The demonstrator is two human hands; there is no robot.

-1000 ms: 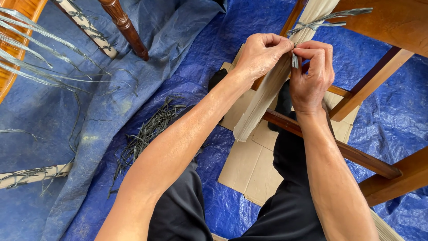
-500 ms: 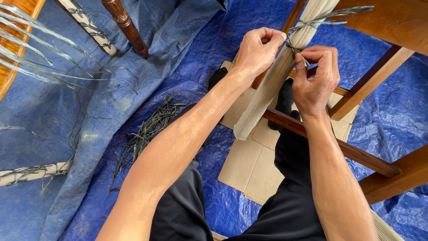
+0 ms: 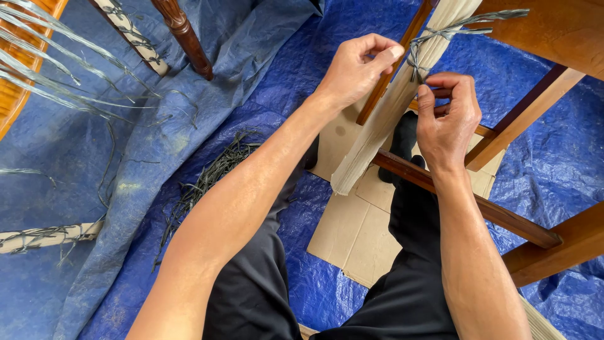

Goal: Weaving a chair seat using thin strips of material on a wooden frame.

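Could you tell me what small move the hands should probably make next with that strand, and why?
Probably pull the grey strand snug. It is looped round the paper-wrapped leg, pinched by the left hand and right hand, yet the crossing looks loose with its ends sticking out.

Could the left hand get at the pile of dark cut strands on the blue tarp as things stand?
Probably yes, once it lets go: the left hand is pinching a strand at the wrapped chair leg, and the pile of dark strands lies uncovered on the tarp beside that arm.
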